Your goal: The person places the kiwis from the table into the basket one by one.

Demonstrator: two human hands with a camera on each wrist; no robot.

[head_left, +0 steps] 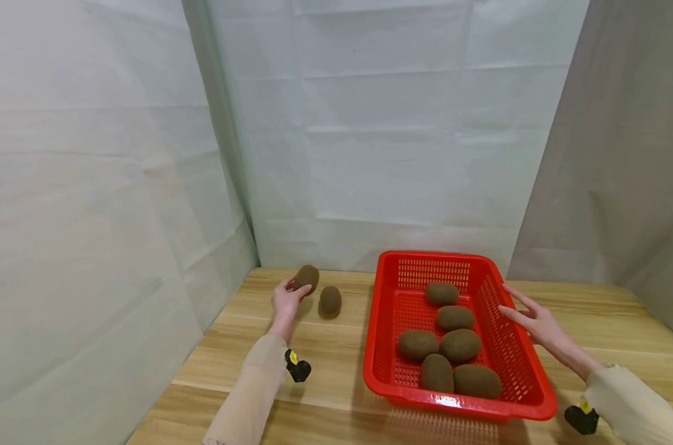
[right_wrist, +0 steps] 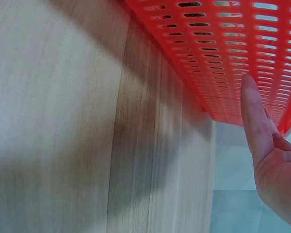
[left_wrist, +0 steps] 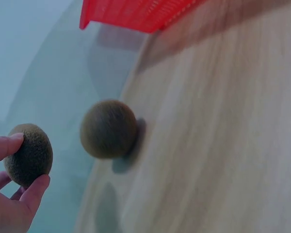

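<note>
We see the left hand pinching a kiwi near the bench's far left corner; the red basket lies to its right, steadied by the right hand's straight fingers.

Left hand is extended forward at the end of a straight forearm in a pale sleeve, its fingers and thumb curled round a brown kiwi, which is held raised off the surface; a small black and yellow device is strapped under the wrist. Right hand reaches in from the right with the forearm angled inward, fingers straight and slightly spread, laid flat against the outer side wall of the red basket near its rim. A like device sits at that wrist, and the right hand holds nothing.
</note>
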